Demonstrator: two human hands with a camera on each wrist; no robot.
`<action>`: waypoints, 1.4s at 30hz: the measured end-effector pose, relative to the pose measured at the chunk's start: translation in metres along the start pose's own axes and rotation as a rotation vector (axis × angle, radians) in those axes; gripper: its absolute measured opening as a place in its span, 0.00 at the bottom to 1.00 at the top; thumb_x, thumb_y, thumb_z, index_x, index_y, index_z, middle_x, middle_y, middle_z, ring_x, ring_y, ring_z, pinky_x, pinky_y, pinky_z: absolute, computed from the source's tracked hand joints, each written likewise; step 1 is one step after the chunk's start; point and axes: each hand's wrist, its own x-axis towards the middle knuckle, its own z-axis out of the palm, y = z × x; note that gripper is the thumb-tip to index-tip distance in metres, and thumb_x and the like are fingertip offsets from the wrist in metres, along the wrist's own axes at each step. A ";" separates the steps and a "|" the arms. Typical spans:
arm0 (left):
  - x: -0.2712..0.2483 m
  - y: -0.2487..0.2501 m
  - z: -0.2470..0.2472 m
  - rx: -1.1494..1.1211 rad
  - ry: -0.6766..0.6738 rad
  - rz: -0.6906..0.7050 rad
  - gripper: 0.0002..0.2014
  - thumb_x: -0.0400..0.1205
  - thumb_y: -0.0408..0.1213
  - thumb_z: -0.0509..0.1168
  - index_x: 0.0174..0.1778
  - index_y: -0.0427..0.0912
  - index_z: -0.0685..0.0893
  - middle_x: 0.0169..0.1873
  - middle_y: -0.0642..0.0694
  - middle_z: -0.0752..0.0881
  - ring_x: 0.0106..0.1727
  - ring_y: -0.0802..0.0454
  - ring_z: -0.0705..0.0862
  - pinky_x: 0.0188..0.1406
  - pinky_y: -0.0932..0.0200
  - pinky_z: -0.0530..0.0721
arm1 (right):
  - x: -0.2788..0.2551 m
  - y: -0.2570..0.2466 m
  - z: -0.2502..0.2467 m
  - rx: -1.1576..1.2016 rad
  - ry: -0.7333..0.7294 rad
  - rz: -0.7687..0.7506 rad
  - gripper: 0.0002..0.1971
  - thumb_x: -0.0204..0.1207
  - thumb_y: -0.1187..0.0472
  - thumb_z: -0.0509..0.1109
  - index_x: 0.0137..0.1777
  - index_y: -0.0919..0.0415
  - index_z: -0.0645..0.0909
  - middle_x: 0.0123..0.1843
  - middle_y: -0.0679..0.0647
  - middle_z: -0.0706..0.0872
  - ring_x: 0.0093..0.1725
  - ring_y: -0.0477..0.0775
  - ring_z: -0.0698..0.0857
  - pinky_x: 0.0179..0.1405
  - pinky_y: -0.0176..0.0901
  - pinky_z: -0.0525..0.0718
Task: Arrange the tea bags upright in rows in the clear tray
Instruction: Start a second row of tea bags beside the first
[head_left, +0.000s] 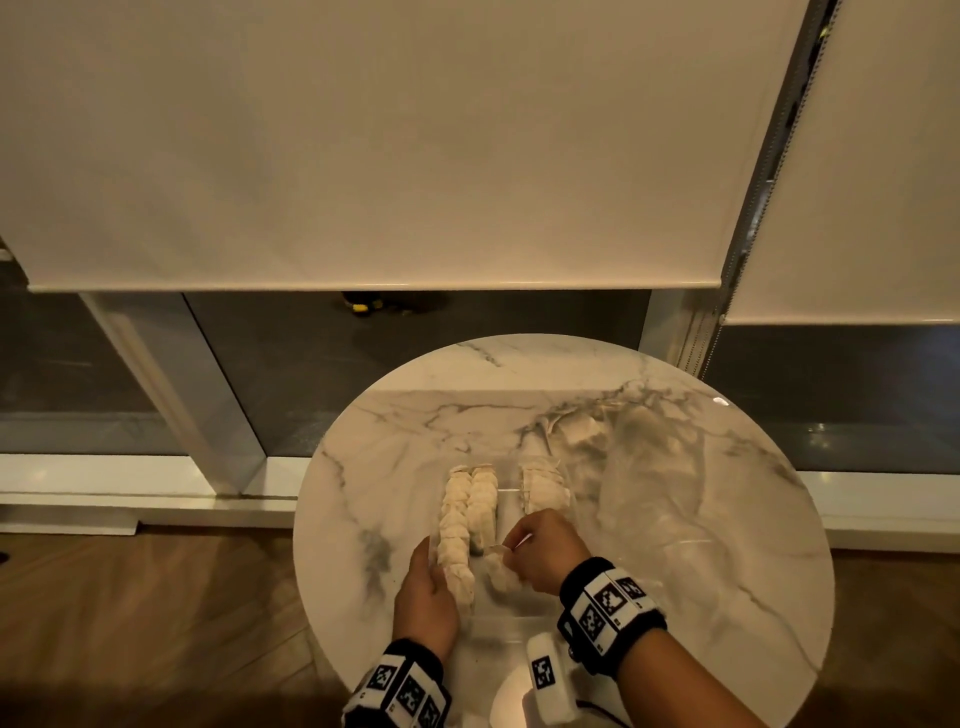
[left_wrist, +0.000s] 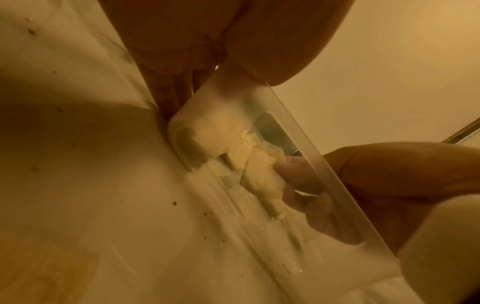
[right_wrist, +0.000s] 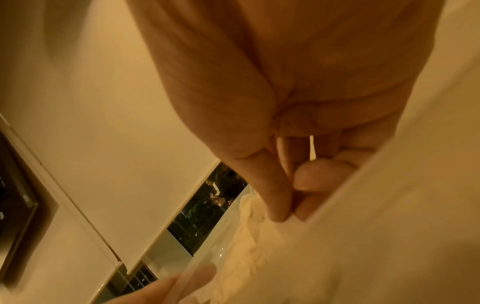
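The right hand (head_left: 545, 553) has its fingers curled together, thumb and forefinger pinching a pale tea bag (head_left: 500, 569) at its top; the right-wrist view shows the fingertips (right_wrist: 278, 205) pressed close, the crumpled bag just beneath them; the hand reaches in from the near right, wrist raised, knuckles up, over the near end of the clear tray (head_left: 519, 610); the pinched bag hangs inside the tray, directly below the fingers, near its near wall and between the rows.

The left hand (head_left: 423, 587) lies along the tray's left wall at its near left corner; the left-wrist view shows the thumb (left_wrist: 272, 41) on one side of the wall and the fingers (left_wrist: 166, 82) on the other, so they clamp the tray's edge; the palm faces right, the wrist comes in from the near edge of the table (head_left: 701, 519).

The tray stands on the round marble table, toward its near edge; two rows of tea bags (head_left: 467, 512) stand upright side by side along the tray's left wall, running from far end to near; a shorter row (head_left: 543, 486) stands at the tray's far right; whether the held bag touches the tray floor cannot be told.

A white marked block (head_left: 548, 680) lies at the table's near edge, just beside the right wrist band (head_left: 610, 605); a band also wraps the left wrist (head_left: 400, 691).
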 end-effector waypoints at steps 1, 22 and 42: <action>0.000 -0.001 0.000 0.002 -0.004 0.001 0.22 0.90 0.37 0.53 0.82 0.46 0.68 0.76 0.42 0.77 0.76 0.43 0.75 0.73 0.58 0.70 | 0.004 -0.001 0.002 -0.024 -0.004 0.008 0.05 0.74 0.63 0.77 0.38 0.54 0.87 0.36 0.54 0.90 0.29 0.47 0.84 0.25 0.36 0.81; 0.003 -0.004 -0.005 -0.016 0.001 0.013 0.22 0.90 0.36 0.53 0.82 0.48 0.67 0.75 0.44 0.77 0.75 0.45 0.76 0.73 0.59 0.71 | 0.036 -0.040 -0.025 0.067 -0.277 0.129 0.10 0.73 0.77 0.76 0.36 0.63 0.85 0.35 0.61 0.87 0.36 0.58 0.88 0.51 0.57 0.91; -0.002 0.006 -0.009 -0.019 -0.005 -0.006 0.22 0.91 0.36 0.52 0.82 0.47 0.68 0.76 0.44 0.77 0.76 0.44 0.75 0.68 0.64 0.68 | 0.084 -0.029 -0.002 -0.011 -0.279 0.143 0.18 0.72 0.60 0.80 0.60 0.65 0.86 0.62 0.61 0.88 0.62 0.60 0.88 0.67 0.52 0.85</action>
